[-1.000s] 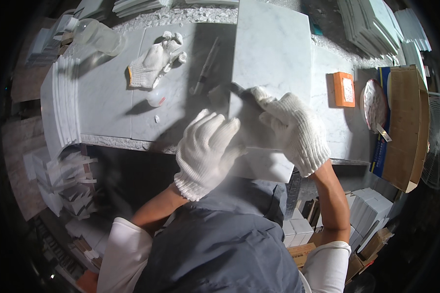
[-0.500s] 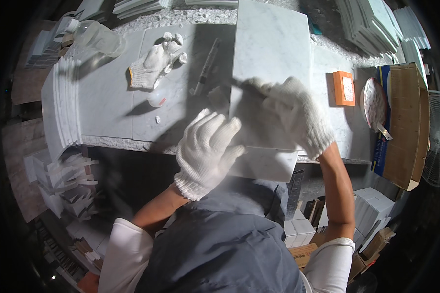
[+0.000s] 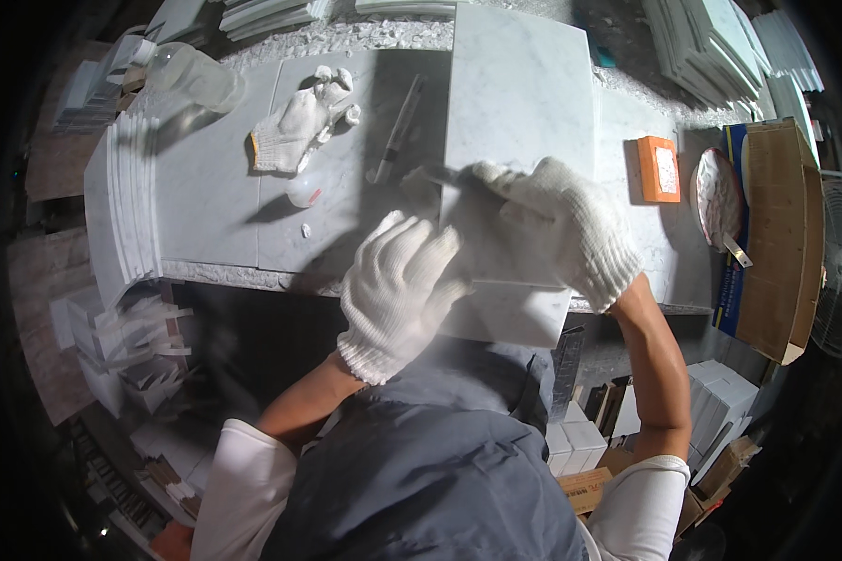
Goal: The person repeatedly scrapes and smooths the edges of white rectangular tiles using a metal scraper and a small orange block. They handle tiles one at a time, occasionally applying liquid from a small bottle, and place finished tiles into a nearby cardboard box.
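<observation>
Printed matter sits at the right: an orange block bears a white label with print too small to read, a long brown cardboard box has a blue side with pale lettering, and a tan carton below shows dark print. A small rounded translucent object at the left carries a red mark. At the centre, a smooth, grey-veined white stone slab lies lengthwise on the stone-topped bench, above a smaller stone piece that juts toward the person. The right hand, in ribbed white knit, closes around a dark, narrow tool, slightly blurred, at the slab's left edge. The left hand, gloved alike, has its fingers apart near that edge; whether it touches the stone cannot be told. A spare yellow-cuffed glove lies crumpled at the left.
</observation>
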Demonstrator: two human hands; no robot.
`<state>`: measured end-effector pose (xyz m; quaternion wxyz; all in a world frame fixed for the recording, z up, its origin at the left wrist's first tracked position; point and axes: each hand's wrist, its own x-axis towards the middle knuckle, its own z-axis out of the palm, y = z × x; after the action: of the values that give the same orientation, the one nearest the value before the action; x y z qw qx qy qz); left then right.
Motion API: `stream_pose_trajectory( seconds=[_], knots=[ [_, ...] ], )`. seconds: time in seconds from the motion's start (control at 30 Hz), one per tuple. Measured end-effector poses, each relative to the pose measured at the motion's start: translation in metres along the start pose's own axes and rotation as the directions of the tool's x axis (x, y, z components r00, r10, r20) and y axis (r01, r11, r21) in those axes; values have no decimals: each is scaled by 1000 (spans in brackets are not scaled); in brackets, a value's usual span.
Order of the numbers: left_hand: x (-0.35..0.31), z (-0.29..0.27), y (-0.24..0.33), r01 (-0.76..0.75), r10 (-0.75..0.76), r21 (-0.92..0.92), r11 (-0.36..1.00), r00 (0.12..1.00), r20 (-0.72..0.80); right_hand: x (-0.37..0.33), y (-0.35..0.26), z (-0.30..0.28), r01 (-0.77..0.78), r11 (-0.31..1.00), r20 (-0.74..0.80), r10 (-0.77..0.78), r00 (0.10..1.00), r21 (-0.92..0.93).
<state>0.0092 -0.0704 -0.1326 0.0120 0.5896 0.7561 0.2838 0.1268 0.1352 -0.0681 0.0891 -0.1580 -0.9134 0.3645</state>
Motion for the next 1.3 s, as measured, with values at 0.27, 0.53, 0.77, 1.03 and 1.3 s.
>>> stream_pose_trajectory(
  seconds=[0.27,0.53,0.77,1.03,1.3],
  knots=[
    [0,-1,2,1,-1,15,1000,1000,12,-7,14,10,21,995,-42,-17,999,96],
    [-1,-5,1,-11,11,14,1000,1000,14,-3,22,7,-244,950,14,246,969,195],
    [0,-12,2,-24,23,-5,1000,999,-24,-4,20,0,-92,987,44,87,995,128],
    [0,-25,-8,-11,16,40,999,993,-119,-9,19,-4,-1,995,-68,8,998,99],
    [3,-30,2,36,-41,-39,999,989,-145,-9,23,-3,-23,1000,35,23,999,3]
  ],
)
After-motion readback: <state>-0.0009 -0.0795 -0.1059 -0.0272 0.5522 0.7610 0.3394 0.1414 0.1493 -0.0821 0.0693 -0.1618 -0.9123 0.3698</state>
